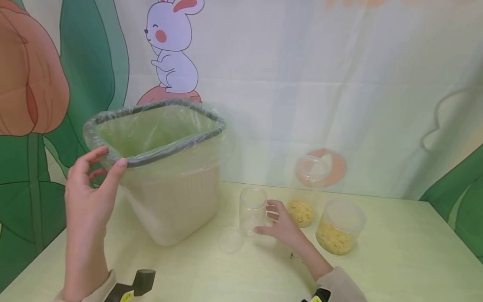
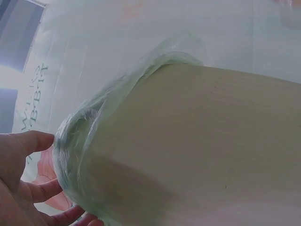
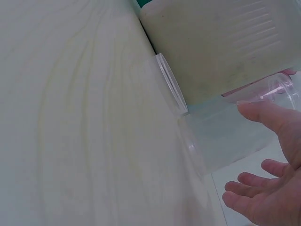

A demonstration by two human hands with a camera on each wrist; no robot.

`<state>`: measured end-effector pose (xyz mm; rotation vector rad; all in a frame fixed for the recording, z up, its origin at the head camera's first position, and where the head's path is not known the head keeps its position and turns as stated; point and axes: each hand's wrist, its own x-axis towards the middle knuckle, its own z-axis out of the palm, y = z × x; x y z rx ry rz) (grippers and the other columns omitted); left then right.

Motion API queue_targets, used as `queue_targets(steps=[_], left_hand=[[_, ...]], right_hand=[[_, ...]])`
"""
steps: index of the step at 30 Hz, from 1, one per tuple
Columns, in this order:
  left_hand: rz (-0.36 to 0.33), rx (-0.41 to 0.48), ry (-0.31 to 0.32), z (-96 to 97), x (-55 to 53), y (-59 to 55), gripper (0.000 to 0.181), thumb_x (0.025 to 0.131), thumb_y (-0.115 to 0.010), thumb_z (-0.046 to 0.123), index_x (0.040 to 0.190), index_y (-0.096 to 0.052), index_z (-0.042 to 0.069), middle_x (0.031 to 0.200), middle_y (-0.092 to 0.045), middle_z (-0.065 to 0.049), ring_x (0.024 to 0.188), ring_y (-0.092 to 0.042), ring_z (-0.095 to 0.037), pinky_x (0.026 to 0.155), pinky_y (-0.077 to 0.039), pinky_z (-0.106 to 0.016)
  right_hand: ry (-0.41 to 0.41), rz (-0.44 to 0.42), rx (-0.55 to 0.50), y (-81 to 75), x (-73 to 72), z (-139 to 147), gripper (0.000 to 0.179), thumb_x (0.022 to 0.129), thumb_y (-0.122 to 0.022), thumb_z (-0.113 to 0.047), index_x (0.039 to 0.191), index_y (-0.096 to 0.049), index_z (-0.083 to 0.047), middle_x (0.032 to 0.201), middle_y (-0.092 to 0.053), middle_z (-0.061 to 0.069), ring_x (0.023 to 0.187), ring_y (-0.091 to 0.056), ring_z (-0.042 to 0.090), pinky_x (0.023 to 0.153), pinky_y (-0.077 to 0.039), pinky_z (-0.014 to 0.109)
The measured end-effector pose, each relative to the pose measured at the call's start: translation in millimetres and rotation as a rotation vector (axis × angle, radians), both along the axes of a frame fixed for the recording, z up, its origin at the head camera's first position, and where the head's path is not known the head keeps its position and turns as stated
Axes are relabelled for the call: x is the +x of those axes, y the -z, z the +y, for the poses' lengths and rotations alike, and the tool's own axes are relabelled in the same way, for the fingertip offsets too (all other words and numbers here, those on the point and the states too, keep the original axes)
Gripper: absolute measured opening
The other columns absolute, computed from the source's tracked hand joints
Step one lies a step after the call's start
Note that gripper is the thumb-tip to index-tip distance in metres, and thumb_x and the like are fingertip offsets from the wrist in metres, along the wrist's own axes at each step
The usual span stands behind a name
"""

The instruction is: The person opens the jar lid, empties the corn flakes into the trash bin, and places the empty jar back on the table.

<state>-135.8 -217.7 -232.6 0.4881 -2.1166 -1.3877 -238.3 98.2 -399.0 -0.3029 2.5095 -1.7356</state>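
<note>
A pale trash can stands at the left, its dark rim covered by a thin green plastic liner. My left hand is at the rim's near left corner, thumb and fingers spread, fingertips touching the liner or right beside it. A clear empty jar stands upright on the table, right of the can. My right hand is at the jar's right side, fingers spread and thumb near its lower front. In the right wrist view a gap shows between the fingers and the jar. A clear round lid lies beside the jar.
A tall clear jar and a wide lidded jar, both holding yellow flakes, stand right of my right hand. A cloth backdrop with a printed rabbit hangs behind the table. Small dark marks show near my right forearm.
</note>
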Motion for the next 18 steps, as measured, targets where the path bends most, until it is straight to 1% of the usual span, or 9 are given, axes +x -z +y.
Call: queue_targets(steps=[3, 7, 11, 18], left_hand=[[0.007, -0.029, -0.011, 1.8, 1.3, -0.3, 0.05, 0.087, -0.056, 0.042, 0.134, -0.042, 0.033, 0.138, -0.032, 0.005, 0.12, -0.037, -0.017, 0.083, -0.035, -0.031], [0.032, -0.067, -0.029, 4.6, 3.1, -0.3, 0.049, 0.087, -0.057, 0.04, 0.134, -0.043, 0.031, 0.137, -0.033, 0.003, 0.119, -0.038, -0.016, 0.084, -0.034, -0.03], [0.06, -0.098, -0.046, 7.5, 5.6, -0.5, 0.049, 0.086, -0.059, 0.037, 0.132, -0.045, 0.029, 0.136, -0.035, 0.004, 0.116, -0.038, -0.014, 0.081, -0.034, -0.027], [0.098, -0.11, -0.074, 11.4, 10.5, -3.8, 0.047, 0.085, -0.062, 0.034, 0.13, -0.049, 0.028, 0.133, -0.037, 0.005, 0.111, -0.038, -0.008, 0.079, -0.039, -0.023]], right_hand=[[-0.004, 0.002, -0.021, 1.1, 0.7, 4, 0.079, 0.068, -0.079, -0.01, 0.132, -0.034, 0.0, 0.132, -0.04, 0.025, 0.121, -0.039, 0.043, 0.1, -0.034, 0.05], [0.004, -0.011, -0.033, 0.8, 3.1, 8, 0.078, 0.07, -0.079, -0.011, 0.133, -0.033, -0.002, 0.133, -0.04, 0.023, 0.123, -0.038, 0.041, 0.102, -0.032, 0.048], [0.008, -0.026, -0.042, -0.5, 5.1, 11, 0.078, 0.071, -0.078, -0.012, 0.134, -0.032, -0.003, 0.135, -0.039, 0.022, 0.125, -0.037, 0.039, 0.103, -0.031, 0.047], [-0.008, -0.016, -0.043, -3.2, 5.4, 17, 0.078, 0.072, -0.078, -0.012, 0.134, -0.032, -0.002, 0.135, -0.038, 0.023, 0.125, -0.037, 0.04, 0.103, -0.03, 0.046]])
